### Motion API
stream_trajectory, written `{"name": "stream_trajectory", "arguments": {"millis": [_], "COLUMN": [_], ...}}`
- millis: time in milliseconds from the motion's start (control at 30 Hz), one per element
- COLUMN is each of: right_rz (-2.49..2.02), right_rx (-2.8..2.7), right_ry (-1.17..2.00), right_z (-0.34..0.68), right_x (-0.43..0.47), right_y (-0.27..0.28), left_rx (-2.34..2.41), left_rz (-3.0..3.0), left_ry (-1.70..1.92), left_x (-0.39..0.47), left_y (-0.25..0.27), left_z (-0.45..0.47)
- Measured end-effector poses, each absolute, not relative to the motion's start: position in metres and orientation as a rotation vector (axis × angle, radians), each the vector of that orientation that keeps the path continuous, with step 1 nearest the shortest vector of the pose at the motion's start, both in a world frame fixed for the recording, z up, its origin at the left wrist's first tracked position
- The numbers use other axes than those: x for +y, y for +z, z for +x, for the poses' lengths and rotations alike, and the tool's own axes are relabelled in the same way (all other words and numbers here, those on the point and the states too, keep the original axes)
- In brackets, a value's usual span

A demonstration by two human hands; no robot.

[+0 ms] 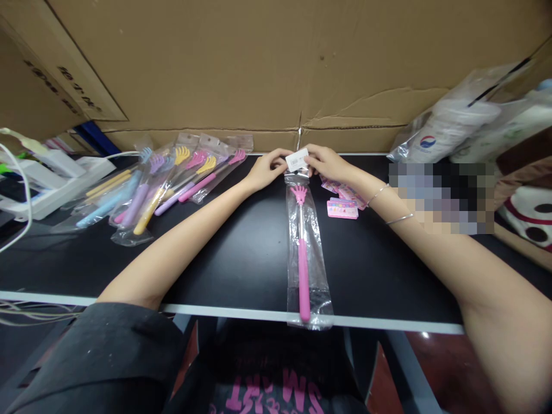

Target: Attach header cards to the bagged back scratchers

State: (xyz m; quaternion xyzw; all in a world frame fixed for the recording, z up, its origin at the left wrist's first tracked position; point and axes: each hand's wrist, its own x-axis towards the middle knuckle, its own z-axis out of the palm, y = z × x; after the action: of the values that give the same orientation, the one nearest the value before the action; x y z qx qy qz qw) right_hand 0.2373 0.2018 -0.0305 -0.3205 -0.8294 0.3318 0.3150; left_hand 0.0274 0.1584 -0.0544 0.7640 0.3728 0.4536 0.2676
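Observation:
A pink back scratcher (303,270) in a clear plastic bag (317,259) lies lengthwise before me, its handle end at the table's front edge. At the top of the bag, a small white card with a printed barcode (297,160) is held between my two hands. My left hand (269,168) pinches the card's left side with curled fingers. On its other side, my right hand (326,163) grips the card's right edge. Beside my right wrist lie several pink printed cards (342,208), partly under the forearm.
Several bagged back scratchers (172,184) in blue, purple, yellow and pink are piled at left. A white power strip (56,184) with cables stands beyond them. Cardboard (241,69) walls the back. At right are a bagged white cup (448,132) and a blurred-out patch.

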Motion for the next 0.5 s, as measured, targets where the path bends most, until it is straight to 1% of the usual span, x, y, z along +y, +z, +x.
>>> {"name": "stream_trajectory", "arguments": {"millis": [267,500], "right_rz": [-0.848,-0.848], "right_rx": [-2.132,-2.133], "right_ry": [0.851,0.777], "right_z": [0.233,0.224], "right_x": [0.192,0.182], "right_y": [-0.033,-0.035], "left_rx": [0.987,1.063], "left_rz": [1.999,2.025], "left_ry": [1.252,1.304], "left_x": [0.159,0.162], "left_y": [-0.057,-0.059], "left_z": [0.025,0.026]}}
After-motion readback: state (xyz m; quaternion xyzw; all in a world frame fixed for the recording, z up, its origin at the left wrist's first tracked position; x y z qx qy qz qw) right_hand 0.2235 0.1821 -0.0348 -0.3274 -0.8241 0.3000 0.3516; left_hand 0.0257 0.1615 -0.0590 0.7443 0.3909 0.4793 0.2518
